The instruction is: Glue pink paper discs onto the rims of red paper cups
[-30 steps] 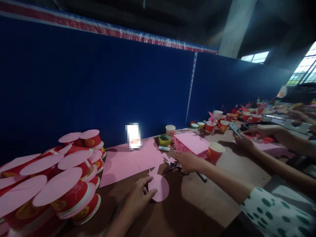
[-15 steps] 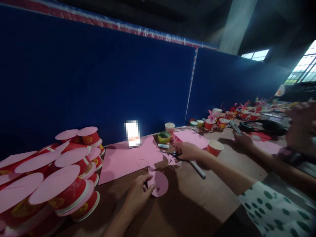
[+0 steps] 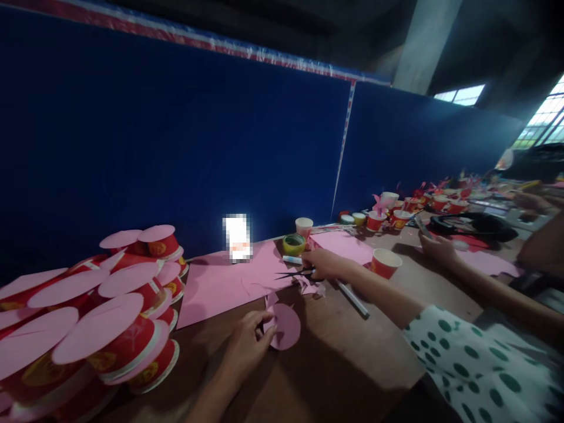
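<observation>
My left hand (image 3: 250, 336) is closed with its thumb over the left edge of a round pink paper disc (image 3: 287, 326), which lies on the brown table. A small pink scrap (image 3: 270, 301) sticks up behind the disc. My right hand (image 3: 325, 264) is farther back, palm down, fingertips by the right end of a white tube (image 3: 291, 259); whether they grip it is hidden. Dark scissors (image 3: 288, 274) lie below the tube, blades pointing left and slightly apart, their handle next to my right hand. Pink offcuts (image 3: 312, 286) lie in front of that hand.
Red cups topped with pink discs (image 3: 99, 329) crowd the left. A pink sheet (image 3: 220, 288), green tape roll (image 3: 294, 243), paper cup (image 3: 386, 262) and grey stick (image 3: 353, 299) lie around my hands. A co-worker's hand (image 3: 436, 247) is at the right, before a blue partition (image 3: 176, 141).
My right hand has shifted left and slightly back, toward the white tube. The scissors' blades now show clearly beside it. My left hand stays on the disc.
</observation>
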`<state>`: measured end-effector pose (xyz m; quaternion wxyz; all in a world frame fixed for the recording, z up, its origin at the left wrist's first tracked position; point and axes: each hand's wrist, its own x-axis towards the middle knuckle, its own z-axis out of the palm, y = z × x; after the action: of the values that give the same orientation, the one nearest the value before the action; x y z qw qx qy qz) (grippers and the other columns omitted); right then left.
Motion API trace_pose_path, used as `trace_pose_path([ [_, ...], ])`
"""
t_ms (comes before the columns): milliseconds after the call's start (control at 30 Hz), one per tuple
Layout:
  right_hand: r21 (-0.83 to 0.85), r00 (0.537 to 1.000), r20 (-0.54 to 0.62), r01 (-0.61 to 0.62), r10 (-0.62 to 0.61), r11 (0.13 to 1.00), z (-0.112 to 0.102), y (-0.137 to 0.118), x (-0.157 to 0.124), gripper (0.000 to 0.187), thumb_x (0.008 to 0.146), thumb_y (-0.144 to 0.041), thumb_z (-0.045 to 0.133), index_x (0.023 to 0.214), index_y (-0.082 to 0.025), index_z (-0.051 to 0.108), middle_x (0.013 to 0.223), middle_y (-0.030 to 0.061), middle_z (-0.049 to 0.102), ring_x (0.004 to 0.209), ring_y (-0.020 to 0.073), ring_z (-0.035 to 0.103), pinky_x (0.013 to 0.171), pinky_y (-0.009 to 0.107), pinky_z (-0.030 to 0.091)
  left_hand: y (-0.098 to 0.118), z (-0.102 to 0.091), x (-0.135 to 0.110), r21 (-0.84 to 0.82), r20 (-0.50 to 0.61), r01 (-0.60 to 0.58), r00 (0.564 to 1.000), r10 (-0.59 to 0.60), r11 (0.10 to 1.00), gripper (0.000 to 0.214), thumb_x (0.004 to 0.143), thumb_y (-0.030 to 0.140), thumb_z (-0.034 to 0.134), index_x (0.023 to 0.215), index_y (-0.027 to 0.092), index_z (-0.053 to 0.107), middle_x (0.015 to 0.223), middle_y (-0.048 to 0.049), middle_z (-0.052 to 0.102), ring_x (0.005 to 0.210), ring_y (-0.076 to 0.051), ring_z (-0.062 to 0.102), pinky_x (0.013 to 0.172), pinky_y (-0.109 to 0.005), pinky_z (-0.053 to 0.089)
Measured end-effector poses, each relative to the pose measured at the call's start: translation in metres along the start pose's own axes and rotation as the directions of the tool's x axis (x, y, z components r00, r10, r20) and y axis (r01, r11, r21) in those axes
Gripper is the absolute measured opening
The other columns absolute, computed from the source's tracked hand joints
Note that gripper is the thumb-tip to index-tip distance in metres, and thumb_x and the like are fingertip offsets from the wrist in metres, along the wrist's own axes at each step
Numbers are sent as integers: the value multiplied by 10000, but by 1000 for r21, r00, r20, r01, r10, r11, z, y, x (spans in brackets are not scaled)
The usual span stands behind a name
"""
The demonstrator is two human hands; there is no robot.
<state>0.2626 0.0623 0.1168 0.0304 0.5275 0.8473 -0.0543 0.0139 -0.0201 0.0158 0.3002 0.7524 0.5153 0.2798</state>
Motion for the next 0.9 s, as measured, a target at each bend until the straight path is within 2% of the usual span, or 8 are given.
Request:
trace_pose_path([
  [100,5,1000,22,1,-1,1000,1,-2,6,254,635,-142,693,882,-180,650,820,17,680,717,150,594,552,196,348,-2,1,0,-11,0,2,1000,-2,1000,315,793,336,510,1006,158,659,1021,-94,665,812,-188,603,719,-308,472],
  [267,-16,990,-88,-115,113,993,-2,9,18,141,830,-205,563,933,-173,654,913,57,678,841,179,610,707,237,417,-3,1,0,-45,-5,1,1000,-1,999,314,803,353,499,990,163,665,1011,-97,668,817,-192,605,711,-308,473],
  [433,-1,915,-225,-344,335,939,-22,41,37,247,914,-325,511,1066,-144,586,1048,73,619,907,186,607,796,366,492,-3,1,0,-44,-61,4,998,-7,999,322,795,360,509,997,162,664,989,-96,672,755,-189,603,704,-330,488],
  [600,73,854,-280,-436,438,897,-37,47,24,302,943,-269,399,1138,-137,589,1084,145,646,1017,244,590,835,304,434,-4,2,1,-42,-141,15,990,-21,999,350,795,385,518,1059,182,624,1013,-79,631,592,-131,575,623,-316,512],
  [700,107,857,-343,-371,385,922,-9,24,-39,425,952,-346,339,1349,-209,406,1334,100,507,1222,247,450,957,333,376,-1,0,1,-31,-316,24,948,-33,999,408,786,457,527,1097,199,584,1050,-77,577,538,-104,561,653,-330,530],
  [767,133,863,-458,-171,214,976,28,0,-93,467,927,-361,363,1377,-239,371,1398,71,441,1308,263,339,1021,393,333,2,-1,1,-31,-393,28,919,-38,999,429,777,487,534,1083,189,573,1063,-84,553,531,-102,558,658,-332,533],
  [833,140,905,-410,-59,112,988,70,-23,-138,532,859,-421,486,1358,-259,401,1379,66,462,1318,293,313,1053,448,308,5,-2,0,-39,-416,21,909,-35,999,424,788,492,522,1074,182,560,1068,-88,537,532,-103,554,645,-330,530],
  [900,176,921,-349,-117,173,977,105,-38,-160,478,865,-364,496,1324,-242,441,1344,96,487,1257,287,401,1025,448,355,8,-2,-1,-34,-420,9,907,-22,999,405,807,481,505,1068,174,550,1039,-82,539,549,-112,551,651,-331,524],
])
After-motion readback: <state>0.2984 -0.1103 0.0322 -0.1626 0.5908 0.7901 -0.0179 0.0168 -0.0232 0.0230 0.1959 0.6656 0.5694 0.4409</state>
